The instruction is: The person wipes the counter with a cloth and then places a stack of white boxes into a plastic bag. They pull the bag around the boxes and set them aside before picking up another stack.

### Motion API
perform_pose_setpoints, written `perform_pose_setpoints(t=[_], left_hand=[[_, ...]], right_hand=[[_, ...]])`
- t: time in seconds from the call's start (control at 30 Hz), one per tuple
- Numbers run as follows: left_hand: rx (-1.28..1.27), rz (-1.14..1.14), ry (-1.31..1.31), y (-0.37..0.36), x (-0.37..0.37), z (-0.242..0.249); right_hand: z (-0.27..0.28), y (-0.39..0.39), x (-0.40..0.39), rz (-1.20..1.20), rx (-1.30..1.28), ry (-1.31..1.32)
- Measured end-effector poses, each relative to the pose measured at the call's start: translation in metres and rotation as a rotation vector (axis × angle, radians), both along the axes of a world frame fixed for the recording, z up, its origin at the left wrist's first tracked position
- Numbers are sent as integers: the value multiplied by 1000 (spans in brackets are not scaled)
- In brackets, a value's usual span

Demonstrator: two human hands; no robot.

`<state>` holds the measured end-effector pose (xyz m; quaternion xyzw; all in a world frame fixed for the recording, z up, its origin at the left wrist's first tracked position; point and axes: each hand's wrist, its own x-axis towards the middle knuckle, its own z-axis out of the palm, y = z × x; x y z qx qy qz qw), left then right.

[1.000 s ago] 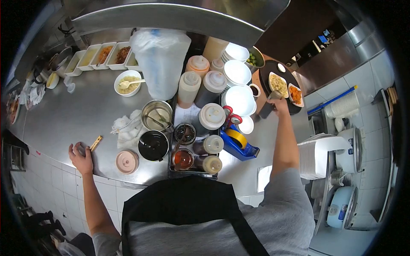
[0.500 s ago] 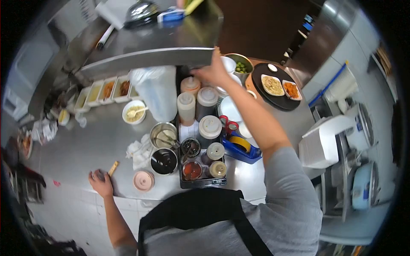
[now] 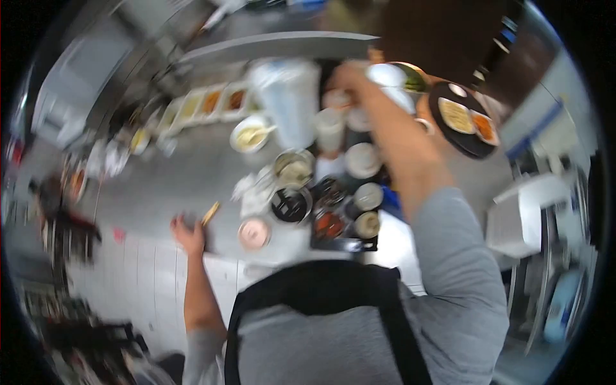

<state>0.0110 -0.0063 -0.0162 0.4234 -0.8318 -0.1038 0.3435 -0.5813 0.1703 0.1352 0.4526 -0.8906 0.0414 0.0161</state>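
The view is blurred by motion. My left hand (image 3: 188, 232) rests at the front edge of the steel counter (image 3: 192, 173), fingers curled next to a small wooden stick (image 3: 210, 212). My right hand (image 3: 346, 76) reaches far over the squeeze bottles (image 3: 330, 128) toward the stack of white bowls (image 3: 388, 77) at the back. Whether it grips anything cannot be made out. A black tray (image 3: 443, 112) with two plates of food lies to its right.
A metal tray of sauce jars (image 3: 340, 221) stands in front of me, with a black bowl (image 3: 292, 205), a steel pot (image 3: 294, 168) and a pink lid (image 3: 254, 232) beside it. Condiment tubs (image 3: 205, 102) line the back left. A clear bag (image 3: 285, 96) stands upright.
My right hand has swung from the black tray at the right to the back shelf edge and then to the bowl stack. The camera has shifted and blurred. My left hand stays put.
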Motion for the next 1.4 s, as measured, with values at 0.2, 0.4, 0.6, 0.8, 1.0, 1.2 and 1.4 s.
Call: perform_pose_setpoints(t=[0.2, 0.4, 0.6, 0.8, 1.0, 1.2, 1.4], left_hand=[[117, -6, 206, -6, 5, 14], [-101, -483, 39, 55, -68, 73], [-49, -738, -462, 65, -168, 77], [1012, -991, 567, 97, -114, 203], [13, -1549, 57, 230, -64, 227], [17, -1320, 167, 292, -81, 210], [75, -1026, 156, 317, -92, 203]], right_hand=[[128, 154, 126, -79, -482, -48], [143, 280, 243, -265, -637, -92], [121, 286, 359, -350, -747, -146], [80, 258, 461, -26, -534, -324], [39, 248, 473, 275, -868, -527], [27, 333, 415, -126, -1380, -665], [29, 451, 222, -704, -1527, -1006]])
